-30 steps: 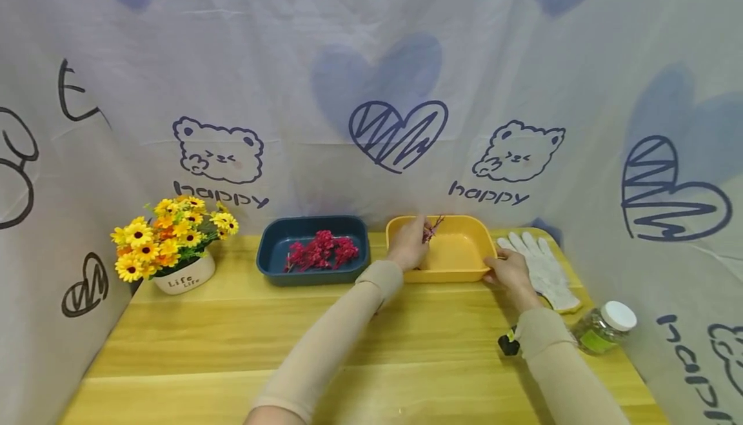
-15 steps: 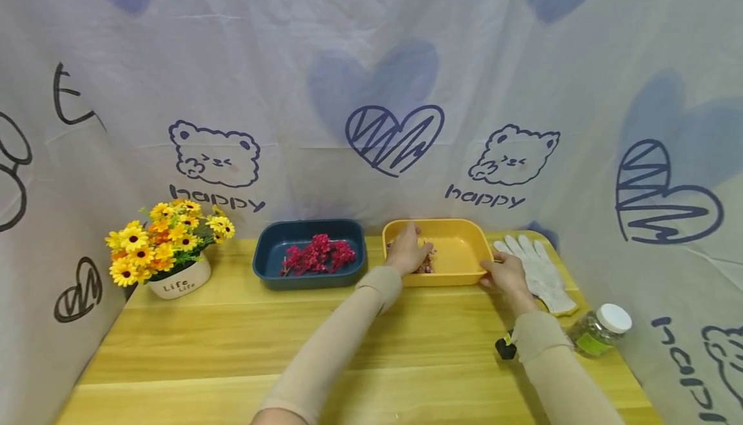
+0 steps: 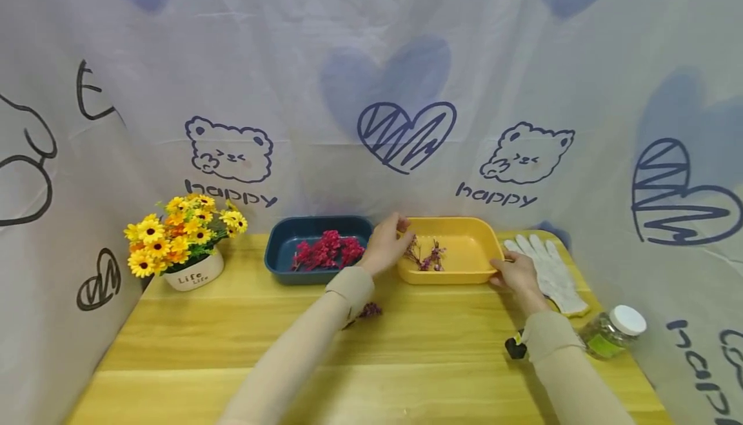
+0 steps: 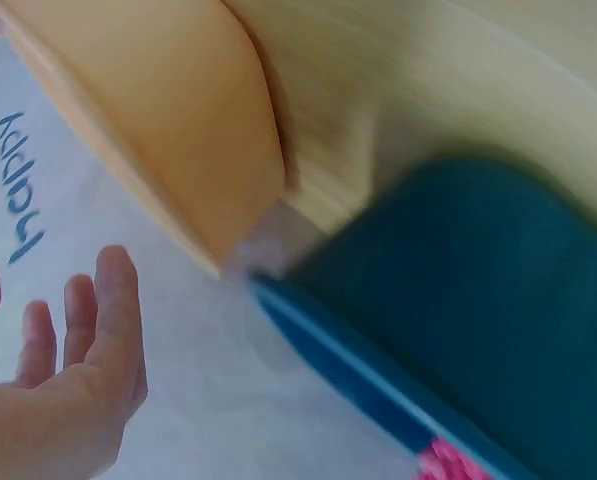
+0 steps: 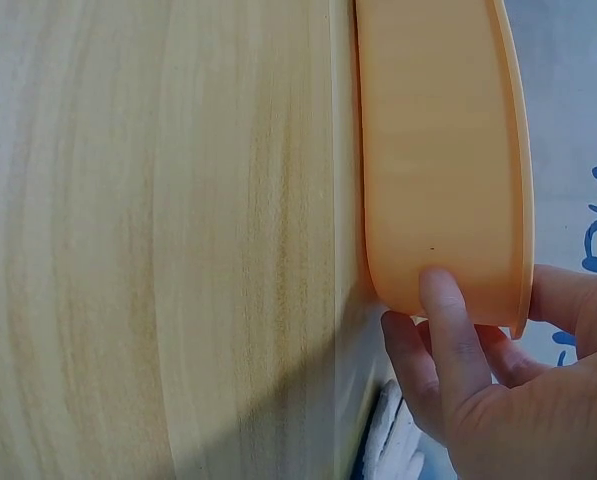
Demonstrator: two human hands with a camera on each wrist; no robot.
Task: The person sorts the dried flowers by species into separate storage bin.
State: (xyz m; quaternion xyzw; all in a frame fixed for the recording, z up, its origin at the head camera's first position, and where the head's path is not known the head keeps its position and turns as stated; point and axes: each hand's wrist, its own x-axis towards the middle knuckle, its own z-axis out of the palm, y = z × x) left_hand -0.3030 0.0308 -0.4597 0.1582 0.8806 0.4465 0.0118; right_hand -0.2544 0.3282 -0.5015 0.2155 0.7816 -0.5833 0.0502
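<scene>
My left hand (image 3: 383,246) hovers over the gap between the yellow tray and the blue tray (image 3: 295,277), its fingers loosely bent with nothing between them. In the left wrist view the fingers (image 4: 113,320) stand apart from both trays. My right hand (image 3: 518,273) grips the right end of the yellow tray (image 3: 458,277), with the thumb (image 5: 450,320) on its front wall. Dried purple flower sprigs (image 3: 434,259) lie at the left in the yellow tray. Red flowers (image 3: 322,251) fill part of the blue tray. Another purple sprig (image 3: 371,310) rests on the table, partly behind my left sleeve.
A pot of yellow artificial flowers (image 3: 194,275) stands at the left. White gloves (image 3: 548,270) lie right of the yellow tray, nearer me a lidded jar (image 3: 609,333) and a small black object (image 3: 515,347). A printed cloth (image 3: 325,173) hangs behind the table (image 3: 232,335).
My left hand has let go of a purple sprig in the yellow tray and moved left out of it. The sprig on the table has come into view. My right hand stays at the tray.
</scene>
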